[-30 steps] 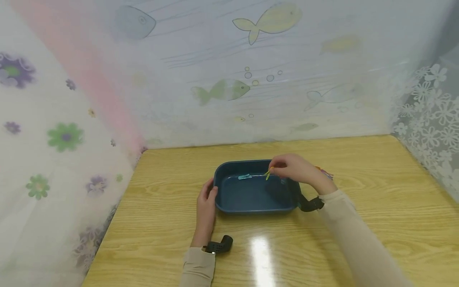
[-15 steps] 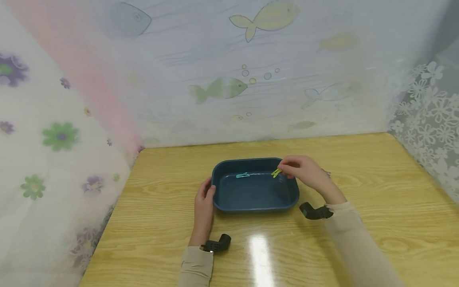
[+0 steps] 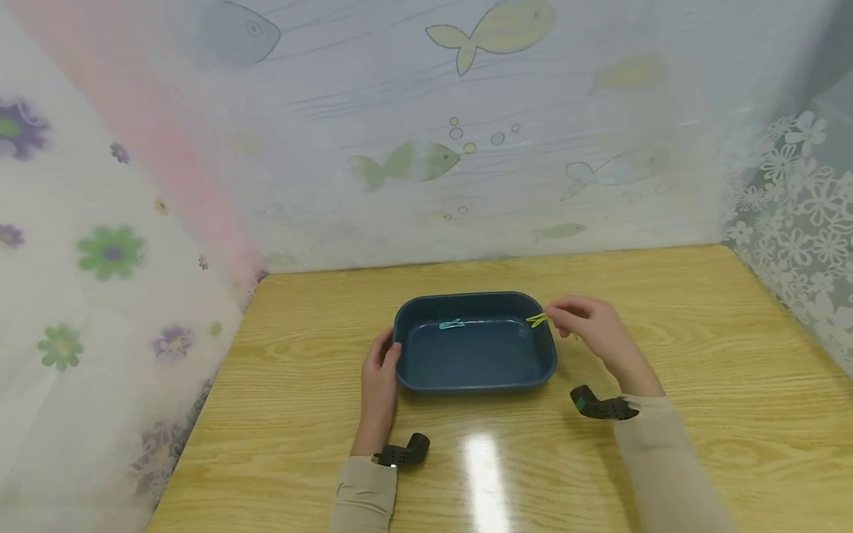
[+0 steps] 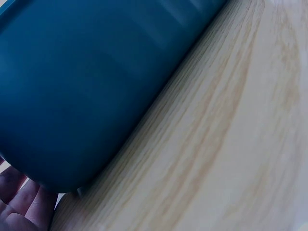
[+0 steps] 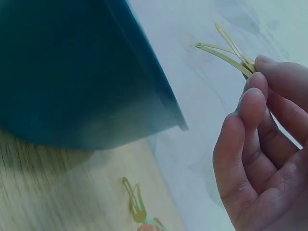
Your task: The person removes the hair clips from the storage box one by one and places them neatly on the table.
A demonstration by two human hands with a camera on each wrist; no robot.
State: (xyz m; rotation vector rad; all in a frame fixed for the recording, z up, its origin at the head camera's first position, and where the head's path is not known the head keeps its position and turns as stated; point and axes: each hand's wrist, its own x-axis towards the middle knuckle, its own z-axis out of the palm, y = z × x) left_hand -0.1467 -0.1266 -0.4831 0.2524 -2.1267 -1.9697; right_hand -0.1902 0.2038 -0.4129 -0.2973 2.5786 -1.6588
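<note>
A dark blue plastic basin (image 3: 476,355) stands on the table. At its left end my left hand (image 3: 380,381) holds it, thumb by the rim and fingers against the outer wall; the left wrist view shows these fingers (image 4: 29,207) at the basin's lower corner. My right hand (image 3: 593,333) pinches a yellow snap hair clip (image 3: 536,320) between thumb and fingertips, at the basin's right rim. Sprung apart, that clip (image 5: 231,53) shows its two arms spread in the right wrist view. A light blue hair clip (image 3: 452,324) lies inside the basin near the back wall.
On the table by the basin's right end lies another yellowish hair clip (image 5: 137,207), with more coloured pieces partly cut off by the frame. A fish-patterned curtain (image 3: 400,222) hangs behind the wooden table (image 3: 320,311). Flowered sheets hang at both sides.
My right hand has moved right with the yellow clip, from over the basin's inside to its right rim. The left hand still holds the basin, and the light blue clip lies where it was.
</note>
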